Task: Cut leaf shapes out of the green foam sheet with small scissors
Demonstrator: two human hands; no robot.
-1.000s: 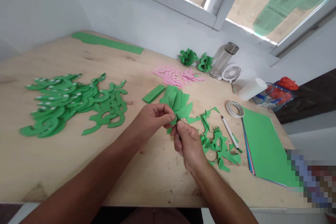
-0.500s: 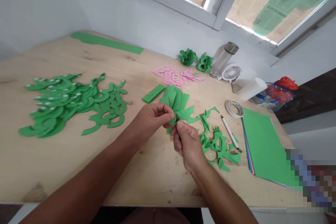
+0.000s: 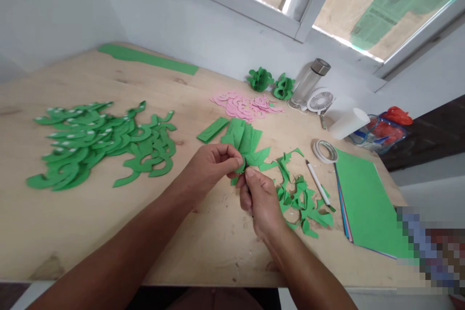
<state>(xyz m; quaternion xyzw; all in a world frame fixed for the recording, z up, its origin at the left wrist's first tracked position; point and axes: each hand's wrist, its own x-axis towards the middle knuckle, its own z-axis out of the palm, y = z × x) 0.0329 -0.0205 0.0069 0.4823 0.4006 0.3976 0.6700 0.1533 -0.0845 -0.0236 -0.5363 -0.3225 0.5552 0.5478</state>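
Note:
My left hand [image 3: 217, 160] is closed, its thumb and fingertips pinching a small piece of green paper [image 3: 240, 168]. Right beside it, my right hand [image 3: 260, 195] is wrapped round small dark scissors [image 3: 245, 162]; most of them is hidden in the fist, and the narrow blades show at the paper piece. Just beyond both hands lies a fanned stack of green paper strips [image 3: 241, 135], with one folded green strip [image 3: 212, 129] to its left. Green paper scraps [image 3: 301, 198] are strewn to the right of my right hand.
Curved green cutouts [image 3: 90, 140] are heaped at left, pink cutouts [image 3: 247, 105] behind. Farther back stand green paper ornaments [image 3: 260, 79], a bottle [image 3: 310, 82] and a small fan [image 3: 320, 100]. A pen [image 3: 317, 182], tape rolls [image 3: 324, 151] and paper sheets [image 3: 370, 198] lie at right.
The dark blades and the paper piece have shifted very slightly against each other at my fingertips. Both hands keep nearly the same place, and everything else on the table is unmoved.

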